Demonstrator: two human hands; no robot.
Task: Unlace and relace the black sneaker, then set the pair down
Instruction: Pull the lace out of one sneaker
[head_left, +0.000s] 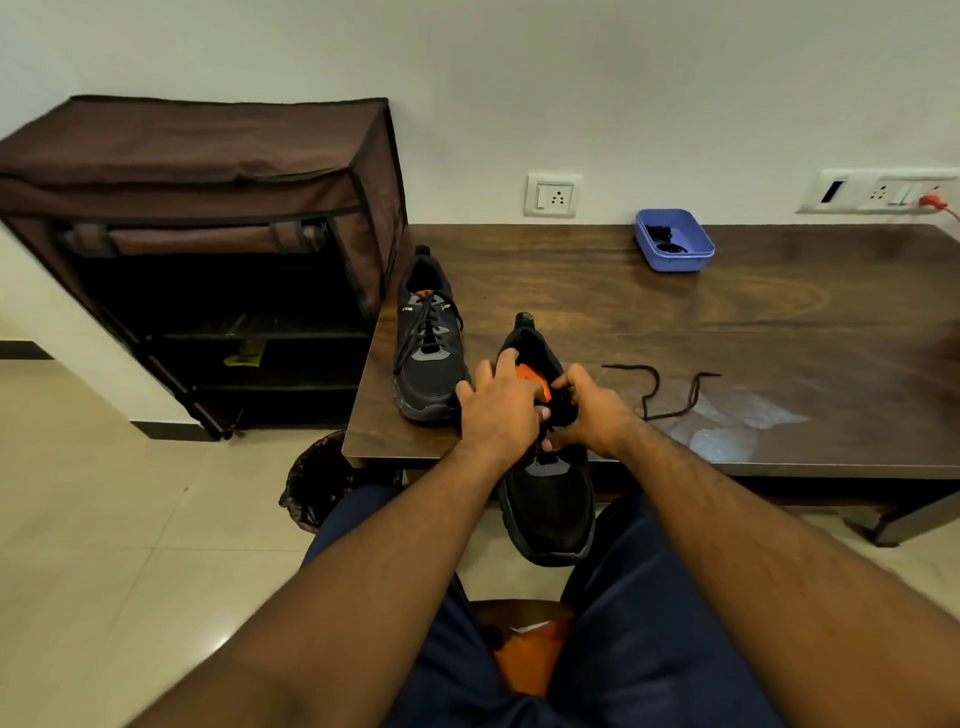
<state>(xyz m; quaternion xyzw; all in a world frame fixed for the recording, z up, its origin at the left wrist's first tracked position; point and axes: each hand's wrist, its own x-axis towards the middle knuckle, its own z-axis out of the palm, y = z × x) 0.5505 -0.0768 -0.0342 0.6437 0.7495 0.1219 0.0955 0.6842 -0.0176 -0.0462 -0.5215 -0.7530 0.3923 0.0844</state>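
Centre of frame: black mesh sneaker with orange insole (545, 499), long axis running up-frame, toe overhanging the dark wooden table (727, 322) edge; left hand (496, 405) grips its collar, right hand (587, 410) pinches the black lace (670, 389) trailing rightward.

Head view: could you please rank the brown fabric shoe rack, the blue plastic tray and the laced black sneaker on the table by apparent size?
1. Brown fabric shoe rack, clearly largest.
2. Laced black sneaker.
3. Blue plastic tray, smallest, though it sits farther from the camera, so its true size against the sneaker is unsure.
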